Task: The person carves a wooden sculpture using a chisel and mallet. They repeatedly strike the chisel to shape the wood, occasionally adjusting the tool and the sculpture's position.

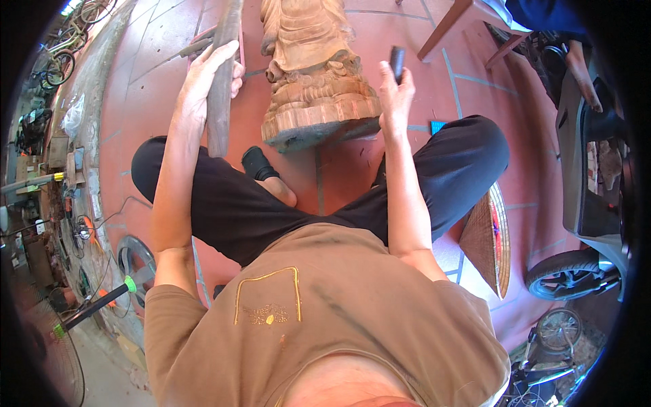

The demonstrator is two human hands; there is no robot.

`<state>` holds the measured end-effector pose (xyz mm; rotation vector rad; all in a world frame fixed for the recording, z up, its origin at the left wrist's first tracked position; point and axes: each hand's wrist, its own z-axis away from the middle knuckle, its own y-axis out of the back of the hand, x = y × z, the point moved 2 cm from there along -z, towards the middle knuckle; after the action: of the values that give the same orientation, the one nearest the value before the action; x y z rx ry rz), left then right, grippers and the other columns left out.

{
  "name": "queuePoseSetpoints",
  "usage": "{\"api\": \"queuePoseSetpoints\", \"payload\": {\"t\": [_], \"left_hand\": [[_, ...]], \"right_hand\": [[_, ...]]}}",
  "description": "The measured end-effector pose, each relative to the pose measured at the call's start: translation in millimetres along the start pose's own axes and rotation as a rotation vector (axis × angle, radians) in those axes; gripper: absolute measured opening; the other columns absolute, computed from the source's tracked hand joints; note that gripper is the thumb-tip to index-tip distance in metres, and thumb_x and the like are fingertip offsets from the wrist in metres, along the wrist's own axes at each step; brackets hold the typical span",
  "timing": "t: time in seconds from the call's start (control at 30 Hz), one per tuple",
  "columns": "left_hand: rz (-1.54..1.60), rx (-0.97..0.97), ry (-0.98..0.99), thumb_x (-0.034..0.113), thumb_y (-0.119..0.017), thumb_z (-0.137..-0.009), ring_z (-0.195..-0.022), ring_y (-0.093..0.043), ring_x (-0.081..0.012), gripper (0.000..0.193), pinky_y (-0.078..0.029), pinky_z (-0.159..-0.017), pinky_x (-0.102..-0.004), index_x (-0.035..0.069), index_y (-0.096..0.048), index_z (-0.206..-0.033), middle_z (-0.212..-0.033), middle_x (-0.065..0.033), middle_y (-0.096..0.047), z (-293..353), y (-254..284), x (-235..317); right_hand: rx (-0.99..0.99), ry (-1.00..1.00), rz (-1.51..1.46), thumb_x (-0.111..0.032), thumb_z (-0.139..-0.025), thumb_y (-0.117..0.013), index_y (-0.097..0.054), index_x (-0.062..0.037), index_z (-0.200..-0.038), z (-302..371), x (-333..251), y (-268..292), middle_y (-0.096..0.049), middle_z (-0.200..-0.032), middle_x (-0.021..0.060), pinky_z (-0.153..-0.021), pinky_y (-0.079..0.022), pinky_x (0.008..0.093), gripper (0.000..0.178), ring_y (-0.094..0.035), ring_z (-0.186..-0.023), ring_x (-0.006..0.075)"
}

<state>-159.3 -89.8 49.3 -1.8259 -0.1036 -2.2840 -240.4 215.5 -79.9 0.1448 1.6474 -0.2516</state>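
A carved wooden statue [315, 74] lies on the tiled floor in front of my crossed legs, its flat dark base toward me. Left of it, my left hand [203, 76] is closed around a long, dark, bat-like wooden stick [221, 112]. The stick reaches past the top edge of the picture and its lower end hangs over my left knee. My right hand [395, 102], just right of the statue's base, grips a short dark cylindrical object [397, 62] that points upward. What continues below that hand's fingers is hidden. Neither hand visibly touches the statue.
Wooden furniture legs [445, 28] and another person's dark blue clothing [549, 15] are at the upper right. A conical hat [487, 244] rests beside my right knee, with a motorbike wheel [564, 275] beyond it. A fan [57, 346] stands at the lower left.
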Motion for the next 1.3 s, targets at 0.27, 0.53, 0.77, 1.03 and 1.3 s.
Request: {"api": "queuePoseSetpoints", "payload": {"t": [0.27, 0.53, 0.77, 1.03, 1.3], "left_hand": [[0.338, 0.008, 0.17, 0.032, -0.07, -0.096, -0.059, -0.056, -0.0144, 0.036, -0.045, -0.053, -0.028, 0.009, -0.054, -0.12, -0.079, -0.0071, -0.057, 34.9, 17.6, -58.7], [0.502, 0.16, 0.239, 0.028, -0.078, -0.09, -0.058, -0.057, -0.0201, 0.035, -0.047, -0.05, -0.0325, 0.01, -0.055, -0.11, -0.078, -0.0108, -0.059, 82.1, -31.7, -121.7], [0.449, 0.134, 0.266, 0.029, -0.077, -0.09, -0.055, -0.058, -0.0214, 0.037, -0.048, -0.051, -0.0348, 0.01, -0.05, -0.106, -0.074, -0.0099, -0.06, 76.5, -25.5, -150.3], [0.437, 0.274, 0.177, 0.025, -0.076, -0.09, -0.057, -0.061, -0.021, 0.034, -0.05, -0.049, -0.033, 0.01, -0.051, -0.108, -0.073, -0.0088, -0.06, 73.9, -30.2, -156.9], [0.36, 0.276, 0.164, 0.015, -0.075, -0.088, -0.06, -0.064, -0.0156, 0.029, -0.053, -0.054, -0.0291, 0.006, -0.054, -0.106, -0.076, -0.0061, -0.064, 75.4, -41.9, -161.0]], "right_hand": [[0.257, -0.013, -0.651, -0.019, -0.103, -0.061, -0.06, -0.006, -0.107, -18.9, -47.2, 55.9, -0.064, -0.089, 0.0055, -0.061, -0.046, 0.03, 0.014, -0.057, -0.072, 0.0145], [0.378, -0.067, -0.938, -0.019, -0.105, -0.057, -0.051, -0.0059, -0.115, -22.9, -68.4, 72.2, -0.065, -0.097, 0.0095, -0.068, -0.049, 0.0406, 0.018, -0.063, -0.082, 0.0245], [0.3, -0.079, -0.989, -0.016, -0.103, -0.058, -0.05, -0.0051, -0.117, -27.7, -64.9, 77.8, -0.065, -0.093, 0.0092, -0.067, -0.055, 0.0408, 0.019, -0.066, -0.078, 0.0241], [0.311, -0.166, -0.912, -0.01, -0.1, -0.062, -0.05, -0.0043, -0.12, -25.4, -60.0, 78.8, -0.065, -0.1, 0.0125, -0.078, -0.055, 0.0477, 0.024, -0.067, -0.086, 0.0295], [0.047, -0.278, -0.766, -0.014, -0.102, -0.061, -0.045, -0.0051, -0.126, -20.0, -41.4, 46.3, -0.066, -0.11, 0.0171, -0.083, -0.052, 0.0478, 0.03, -0.068, -0.095, 0.0346]]}}
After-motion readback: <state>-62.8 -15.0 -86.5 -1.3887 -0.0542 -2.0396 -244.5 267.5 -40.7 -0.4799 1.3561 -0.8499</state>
